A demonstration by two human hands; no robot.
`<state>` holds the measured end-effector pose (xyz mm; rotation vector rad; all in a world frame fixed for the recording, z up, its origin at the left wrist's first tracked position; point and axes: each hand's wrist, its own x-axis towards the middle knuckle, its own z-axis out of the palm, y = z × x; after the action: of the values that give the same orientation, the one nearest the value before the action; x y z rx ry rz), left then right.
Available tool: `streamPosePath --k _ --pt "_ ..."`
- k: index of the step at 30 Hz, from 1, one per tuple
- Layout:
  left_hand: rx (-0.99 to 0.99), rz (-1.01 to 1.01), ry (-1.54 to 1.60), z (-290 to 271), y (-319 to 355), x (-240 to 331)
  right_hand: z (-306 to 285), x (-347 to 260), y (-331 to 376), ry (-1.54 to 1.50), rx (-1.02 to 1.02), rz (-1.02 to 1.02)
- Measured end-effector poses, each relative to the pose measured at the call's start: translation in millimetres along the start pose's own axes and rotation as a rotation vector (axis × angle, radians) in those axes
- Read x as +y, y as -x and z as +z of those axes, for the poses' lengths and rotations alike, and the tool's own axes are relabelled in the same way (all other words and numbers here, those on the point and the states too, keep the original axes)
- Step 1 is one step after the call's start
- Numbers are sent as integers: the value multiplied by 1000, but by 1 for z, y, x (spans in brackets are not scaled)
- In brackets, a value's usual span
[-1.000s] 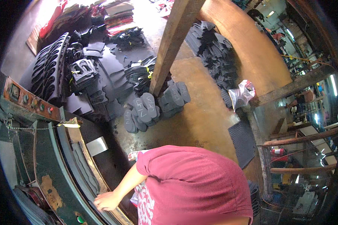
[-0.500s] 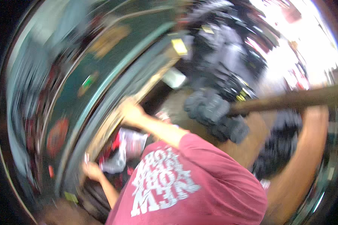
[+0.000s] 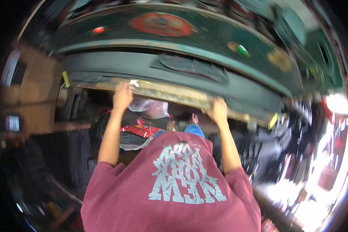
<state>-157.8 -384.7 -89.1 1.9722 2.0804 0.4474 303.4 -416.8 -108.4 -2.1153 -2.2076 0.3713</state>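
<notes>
A long worktable has a worn wooden near edge, and both of my hands are at it. My left hand is closed at the left part of this edge, with a small white thing at its fingertips, too blurred to name. Farther right, my right hand rests on the same edge, its thumb apart from its fingers. Beyond my hands, dark grey material covers the tabletop. A dark, flat, long piece lies on it, nearer my right hand.
A green panel with a red oval runs behind the tabletop. Below the edge are a clear plastic bag and a red package near my legs. Dark cloth is heaped on the right. A brown wooden surface stands at the left.
The view has swung round, so the table edge now runs across in front of me. Both hands stay at the edge. The extra arm and wooden beam at the right are out of view.
</notes>
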Motion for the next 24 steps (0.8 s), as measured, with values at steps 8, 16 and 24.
streamPosePath --k 8,16,24 --pt "220 53 473 15 -83 63 -83 -86 -84 -363 165 -509" --pt "553 -315 1673 92 -177 106 -34 -143 -147 -200 393 -747" --pt "691 -202 1089 84 -165 114 -21 -130 -168 -320 224 -830"
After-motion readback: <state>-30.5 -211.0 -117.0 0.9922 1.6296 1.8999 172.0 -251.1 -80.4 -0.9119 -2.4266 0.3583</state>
